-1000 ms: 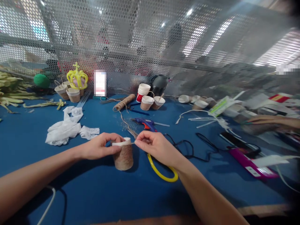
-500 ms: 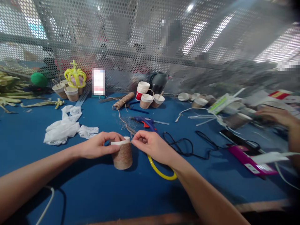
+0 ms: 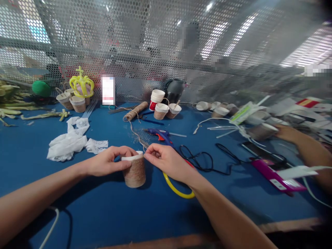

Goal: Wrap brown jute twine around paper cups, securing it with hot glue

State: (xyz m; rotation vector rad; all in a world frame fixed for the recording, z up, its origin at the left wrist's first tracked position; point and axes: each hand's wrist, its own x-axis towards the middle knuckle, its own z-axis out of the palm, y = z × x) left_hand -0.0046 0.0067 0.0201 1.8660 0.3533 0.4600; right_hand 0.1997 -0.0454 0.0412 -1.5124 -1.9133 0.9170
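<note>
In the middle front a paper cup [image 3: 135,172] stands tilted slightly, its side wound with brown twine and its white rim bare. My left hand [image 3: 114,160] grips the rim, thumb outside and fingers inside. Right of the rim, my right hand [image 3: 166,159] pinches the twine [image 3: 135,131], which runs back to a twine roll [image 3: 136,111]; the fingertips partly hide it. Under my right wrist lie yellow-handled scissors [image 3: 178,192], mostly covered. A blue glue gun [image 3: 159,135] lies just beyond my right hand.
Crumpled white cloth [image 3: 67,143] lies left. Twine-wrapped cups [image 3: 162,111] and a yellow crown [image 3: 81,84] stand at the back, before a perforated metal screen [image 3: 129,52]. A black cable [image 3: 204,162] and a purple box [image 3: 277,176] lie right, near another person's arm [image 3: 303,141].
My hands and the cup keep nearly the same pose, with the whole view shifted slightly. At the right, the other person's hand has moved closer to a brown cup.
</note>
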